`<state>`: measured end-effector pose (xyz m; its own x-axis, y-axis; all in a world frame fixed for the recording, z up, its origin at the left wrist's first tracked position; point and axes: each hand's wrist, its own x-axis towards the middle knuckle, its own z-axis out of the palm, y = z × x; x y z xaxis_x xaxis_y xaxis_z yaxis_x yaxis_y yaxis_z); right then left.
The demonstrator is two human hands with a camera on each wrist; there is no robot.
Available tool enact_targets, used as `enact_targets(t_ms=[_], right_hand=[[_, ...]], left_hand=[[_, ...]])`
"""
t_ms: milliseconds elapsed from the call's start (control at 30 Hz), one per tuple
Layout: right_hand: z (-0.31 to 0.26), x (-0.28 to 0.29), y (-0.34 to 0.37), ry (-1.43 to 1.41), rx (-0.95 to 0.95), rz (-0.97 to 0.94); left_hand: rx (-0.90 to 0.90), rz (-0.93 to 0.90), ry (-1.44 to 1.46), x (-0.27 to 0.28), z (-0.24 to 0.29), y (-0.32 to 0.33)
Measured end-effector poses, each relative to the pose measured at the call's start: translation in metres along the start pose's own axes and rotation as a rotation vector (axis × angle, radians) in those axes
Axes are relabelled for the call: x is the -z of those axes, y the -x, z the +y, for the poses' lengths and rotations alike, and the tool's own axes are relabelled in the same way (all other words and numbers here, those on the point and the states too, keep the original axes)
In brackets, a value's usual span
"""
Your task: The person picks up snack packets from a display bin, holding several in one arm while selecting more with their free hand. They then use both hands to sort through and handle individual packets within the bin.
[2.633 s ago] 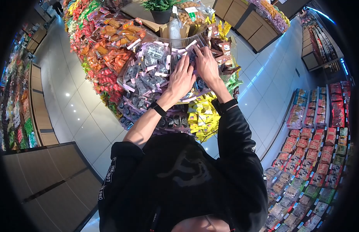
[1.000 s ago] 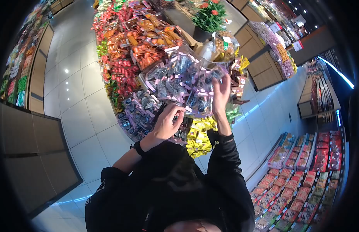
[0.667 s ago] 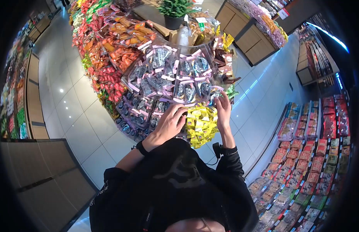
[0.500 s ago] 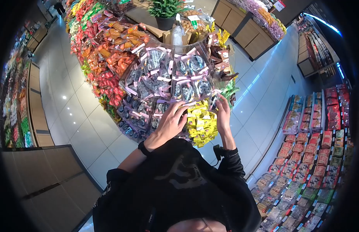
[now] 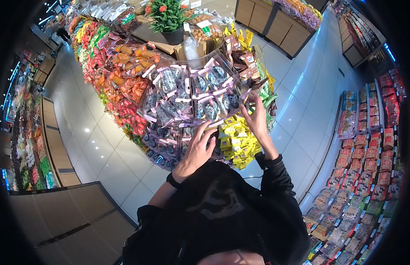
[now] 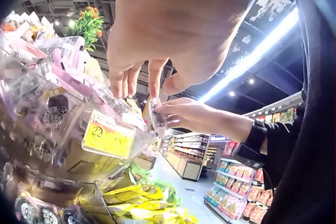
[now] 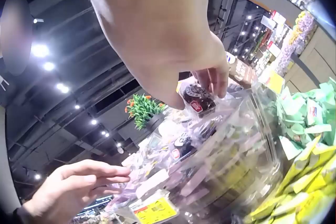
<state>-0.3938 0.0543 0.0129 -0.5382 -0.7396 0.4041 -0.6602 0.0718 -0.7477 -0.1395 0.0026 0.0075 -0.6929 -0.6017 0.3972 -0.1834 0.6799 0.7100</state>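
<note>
My right hand (image 5: 256,115) is at the right corner of a clear plastic bin. It pinches a small clear packet with dark contents and lilac ends (image 7: 198,98) between thumb and fingers. The left wrist view shows this packet (image 6: 156,116) upright, beyond the bin's corner. My left hand (image 5: 197,152) is at the bin's front rim, fingers loosely bent with nothing in them. In the right wrist view this left hand (image 7: 79,184) has its fingers extended toward the packets. The bin holds many similar packets (image 5: 209,108), loosely heaped in two compartments.
Yellow packets (image 5: 236,139) fill the tier below, with green packets (image 7: 310,113) beside them. A yellow price tag (image 6: 109,133) hangs on the bin's front. Orange-wrapped snacks (image 5: 125,84) lie to the left. A potted plant (image 5: 167,17) stands behind. Stocked shelves (image 5: 364,163) are at the right.
Both hands were among the packets at the bin's back, then drew to its front. The right hand, lower beside the yellow packets half a second ago, has risen to the bin's right corner.
</note>
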Motion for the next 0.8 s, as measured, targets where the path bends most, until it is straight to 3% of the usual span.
enact_targets(t_ms=[167, 233, 500, 633, 767, 800], right_hand=[[-0.003, -0.003, -0.034, 0.092, 0.060, -0.047], [-0.006, -0.006, -0.046, 0.232, 0.193, -0.058], [0.008, -0.018, -0.044, 0.276, 0.295, -0.054], [0.012, -0.019, -0.042, 0.121, 0.264, -0.044], [0.022, -0.027, -0.053, 0.142, 0.265, -0.028], [0.024, -0.030, -0.058, 0.152, 0.344, -0.009]], left_hand=[[0.021, 0.009, 0.008, 0.001, 0.003, -0.001], [0.028, 0.004, 0.002, 0.002, 0.004, -0.001], [0.044, -0.035, 0.020, 0.000, -0.001, 0.006], [0.012, -0.059, 0.024, 0.001, 0.001, 0.005], [0.002, -0.059, 0.045, 0.000, 0.004, 0.004], [-0.004, -0.060, 0.038, -0.001, 0.003, 0.004]])
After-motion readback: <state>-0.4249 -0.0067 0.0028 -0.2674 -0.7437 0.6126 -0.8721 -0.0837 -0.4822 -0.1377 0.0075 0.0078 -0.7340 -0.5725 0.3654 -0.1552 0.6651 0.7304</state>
